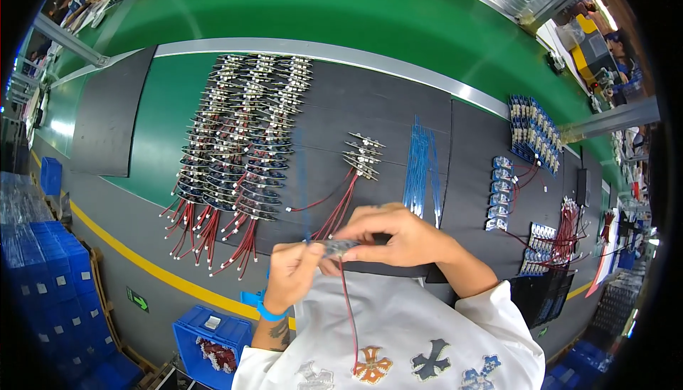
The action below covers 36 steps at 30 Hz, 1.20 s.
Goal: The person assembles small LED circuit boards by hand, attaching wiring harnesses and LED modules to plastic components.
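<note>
Both of my hands meet just above my lap, closed on a small circuit board (340,247). My left hand (290,275), with a blue band at the wrist, pinches its left end. At its right side are the bent fingers of my right hand (400,237). A red-and-black cable (348,305) hangs from the board down over my white shirt. Rising beside my left fingertips is a thin blue wire (304,198), blurred. Beyond my hands stands a short stack of boards (363,155) with red cables. A bundle of blue wires (421,169) lies right of it.
Long rows of cabled boards (245,127) cover the mat's left part. On the right are a column of blue boards (501,194), a tilted board stack (533,134) and bundled red cables (568,230). A blue bin (213,344) stands low left. A metal rail (341,54) borders the bench.
</note>
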Each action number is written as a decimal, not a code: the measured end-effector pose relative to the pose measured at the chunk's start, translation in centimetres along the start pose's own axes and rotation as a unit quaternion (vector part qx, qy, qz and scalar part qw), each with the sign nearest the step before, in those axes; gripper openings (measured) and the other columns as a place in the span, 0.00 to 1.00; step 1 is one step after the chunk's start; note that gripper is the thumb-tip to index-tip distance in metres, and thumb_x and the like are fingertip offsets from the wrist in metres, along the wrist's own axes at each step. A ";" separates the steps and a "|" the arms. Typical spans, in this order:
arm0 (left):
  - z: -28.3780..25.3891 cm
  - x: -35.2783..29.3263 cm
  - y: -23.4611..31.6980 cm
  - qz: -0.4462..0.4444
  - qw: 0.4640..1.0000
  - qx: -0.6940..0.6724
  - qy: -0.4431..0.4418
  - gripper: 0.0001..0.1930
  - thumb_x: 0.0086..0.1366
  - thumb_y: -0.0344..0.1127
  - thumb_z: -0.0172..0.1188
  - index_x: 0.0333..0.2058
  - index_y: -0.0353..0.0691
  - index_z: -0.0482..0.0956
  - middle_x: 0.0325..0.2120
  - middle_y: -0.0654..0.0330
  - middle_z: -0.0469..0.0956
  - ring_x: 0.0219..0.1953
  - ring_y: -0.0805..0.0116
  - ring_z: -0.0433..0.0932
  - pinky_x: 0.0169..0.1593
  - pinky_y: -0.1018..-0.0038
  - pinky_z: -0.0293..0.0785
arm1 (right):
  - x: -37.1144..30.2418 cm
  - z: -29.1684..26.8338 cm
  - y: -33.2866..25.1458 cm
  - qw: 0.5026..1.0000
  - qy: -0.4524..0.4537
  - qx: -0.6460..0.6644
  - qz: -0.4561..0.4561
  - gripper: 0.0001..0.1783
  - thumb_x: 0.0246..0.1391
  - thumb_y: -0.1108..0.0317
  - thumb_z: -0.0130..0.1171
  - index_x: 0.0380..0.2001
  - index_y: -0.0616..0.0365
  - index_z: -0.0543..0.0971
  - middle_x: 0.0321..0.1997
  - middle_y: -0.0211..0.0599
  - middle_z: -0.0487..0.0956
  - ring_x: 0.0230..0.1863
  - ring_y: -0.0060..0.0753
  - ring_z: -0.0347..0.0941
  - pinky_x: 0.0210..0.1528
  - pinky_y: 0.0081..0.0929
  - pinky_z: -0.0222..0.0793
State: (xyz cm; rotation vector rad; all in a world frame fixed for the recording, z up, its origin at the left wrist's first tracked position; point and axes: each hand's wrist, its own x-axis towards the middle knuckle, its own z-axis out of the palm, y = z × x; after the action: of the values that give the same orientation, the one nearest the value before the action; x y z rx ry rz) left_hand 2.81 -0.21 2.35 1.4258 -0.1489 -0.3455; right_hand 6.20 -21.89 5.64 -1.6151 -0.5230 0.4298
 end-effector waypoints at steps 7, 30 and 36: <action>-0.5 1.3 -0.4 0.185 0.957 0.160 -0.156 0.23 0.67 0.33 0.53 0.10 0.38 0.71 0.06 0.62 0.71 0.09 0.72 0.71 0.17 0.76 0.64 | -1.1 -0.7 1.3 0.992 -0.070 0.099 0.040 0.09 0.54 0.73 0.63 0.39 0.64 0.82 0.32 0.36 0.79 0.29 0.23 0.73 0.29 0.21 0.67; 3.9 3.1 1.0 0.178 0.913 0.357 -0.083 0.18 0.58 0.37 0.67 0.14 0.40 0.71 0.09 0.59 0.69 0.12 0.59 0.70 0.18 0.66 0.65 | -1.3 0.6 1.4 0.986 0.166 0.013 0.031 0.13 0.53 0.75 0.63 0.42 0.69 0.80 0.27 0.35 0.79 0.27 0.23 0.73 0.34 0.21 0.71; 5.0 5.0 0.3 0.185 0.859 0.464 0.110 0.12 0.50 0.38 0.73 0.25 0.40 0.78 0.23 0.59 0.74 0.27 0.60 0.73 0.29 0.66 0.67 | -4.2 -4.6 3.5 0.864 0.437 -0.200 0.151 0.12 0.52 0.75 0.63 0.38 0.73 0.78 0.15 0.35 0.72 0.16 0.15 0.62 0.20 0.20 0.61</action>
State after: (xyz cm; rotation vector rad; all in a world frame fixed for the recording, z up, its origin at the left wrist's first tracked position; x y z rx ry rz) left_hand 6.01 -6.47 2.81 2.3245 -0.4368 0.2691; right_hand 5.61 -28.26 2.57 -2.0866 0.3694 -0.2335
